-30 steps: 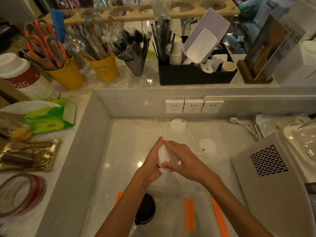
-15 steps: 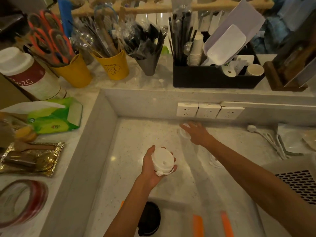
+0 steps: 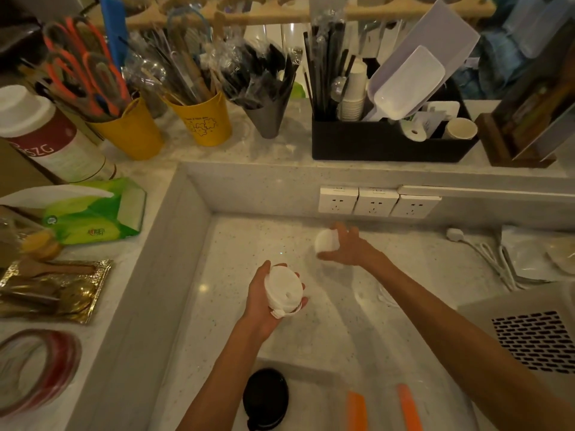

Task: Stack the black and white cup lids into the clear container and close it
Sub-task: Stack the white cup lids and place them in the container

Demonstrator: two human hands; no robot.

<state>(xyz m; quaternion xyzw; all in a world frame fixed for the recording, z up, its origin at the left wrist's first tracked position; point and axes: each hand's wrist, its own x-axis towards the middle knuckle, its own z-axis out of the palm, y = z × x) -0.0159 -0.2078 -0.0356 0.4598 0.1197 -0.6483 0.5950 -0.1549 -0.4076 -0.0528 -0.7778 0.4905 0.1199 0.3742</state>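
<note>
While left hand (image 3: 260, 301) grips white stack (image 3: 284, 290), right hand (image 3: 351, 249) holds 1 lid (image 3: 324, 241).

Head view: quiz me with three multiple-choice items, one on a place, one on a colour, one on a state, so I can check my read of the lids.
1. Where are the black lids?
A. on the upper shelf
B. in the clear container
C. by the wall sockets

2. What colour is the lid in the right hand?
A. black
B. orange
C. white

3. What is the left hand doing?
A. gripping a stack of white lids
B. lying flat on the counter
C. closing the container

Key: 1 B, they sit inside it at the bottom edge of the view; 2 C, it shows white between thumb and fingers; 3 A, its fingers curl round the stack.
</note>
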